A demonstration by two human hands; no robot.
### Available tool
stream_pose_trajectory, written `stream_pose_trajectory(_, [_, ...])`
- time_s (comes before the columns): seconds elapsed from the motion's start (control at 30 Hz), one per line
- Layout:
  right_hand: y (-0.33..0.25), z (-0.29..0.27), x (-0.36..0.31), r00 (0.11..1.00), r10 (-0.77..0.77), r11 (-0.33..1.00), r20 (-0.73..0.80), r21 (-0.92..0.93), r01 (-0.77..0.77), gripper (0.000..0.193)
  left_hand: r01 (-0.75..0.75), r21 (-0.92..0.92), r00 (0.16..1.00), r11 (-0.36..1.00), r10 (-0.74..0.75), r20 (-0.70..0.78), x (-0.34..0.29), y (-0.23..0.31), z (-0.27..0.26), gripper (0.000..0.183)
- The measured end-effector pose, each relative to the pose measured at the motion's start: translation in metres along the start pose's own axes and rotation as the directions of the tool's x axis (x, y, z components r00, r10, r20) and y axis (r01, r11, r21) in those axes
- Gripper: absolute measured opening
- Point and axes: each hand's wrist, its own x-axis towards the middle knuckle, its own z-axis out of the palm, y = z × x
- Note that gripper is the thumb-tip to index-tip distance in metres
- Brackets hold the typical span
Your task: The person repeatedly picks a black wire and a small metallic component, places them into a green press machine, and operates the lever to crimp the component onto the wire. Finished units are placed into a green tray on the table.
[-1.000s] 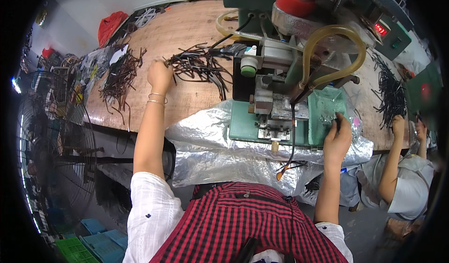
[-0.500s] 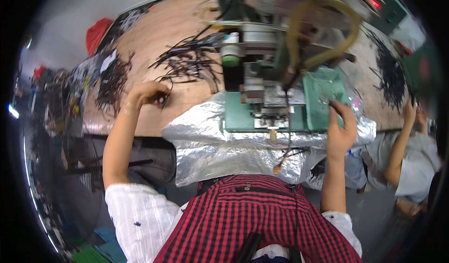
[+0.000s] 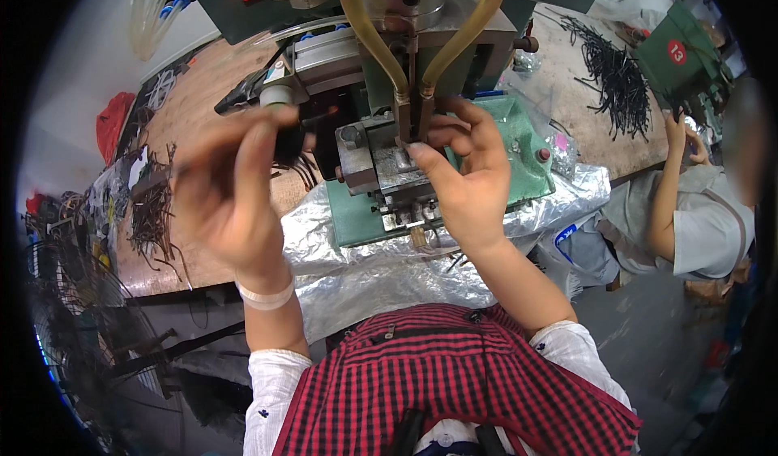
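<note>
A bench press machine [image 3: 389,156] with a metal fixture stands in front of me. My right hand [image 3: 478,184] reaches into its working area, thumb and fingers curled together beside the vertical metal rods. Whatever lies between those fingertips is hidden or too small to make out. Left of the fixture is my left hand [image 3: 235,196], raised and smeared by motion, its fingers pointing toward the machine. I cannot make out anything in it. Beyond my right hand sits a green tray [image 3: 527,172].
Silver foil [image 3: 312,233] covers the bench edge below the machine. Dark cable pieces lie in a bundle [image 3: 154,221] at left and a black pile [image 3: 612,75] at right. Yellowish hoses [image 3: 365,26] hang over the fixture. A co-worker's arm [image 3: 664,172] is at far right.
My view has shifted, bringing the machine closer. The left hand has come from the bench at left toward the machine. My right hand has moved from the green tray to the fixture.
</note>
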Motion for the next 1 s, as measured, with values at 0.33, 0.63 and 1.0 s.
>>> stream_pose_trajectory(0.33, [0.019, -0.087, -0.002, 0.992, -0.02, 0.744, 0.125, -0.661, 0.099, 0.034, -0.393, 0.209, 0.789, 0.895, 0.211, 0.577, -0.056, 0.002, 0.034, 0.019])
stream_pose_trajectory(0.63, [0.039, -0.147, 0.003, 0.982, -0.111, 0.773, -0.151, -0.635, -0.01, 0.026, -0.573, 0.222, 0.734, 0.789, 0.373, 0.567, -0.068, -0.02, 0.045, 0.025])
stream_pose_trajectory(1.0, [0.046, -0.132, -0.015, 0.989, -0.078, 0.333, 0.125, -0.932, 0.144, 0.014, -0.468, 0.274, 0.814, 0.84, 0.289, 0.505, -0.082, -0.016, 0.043, 0.024])
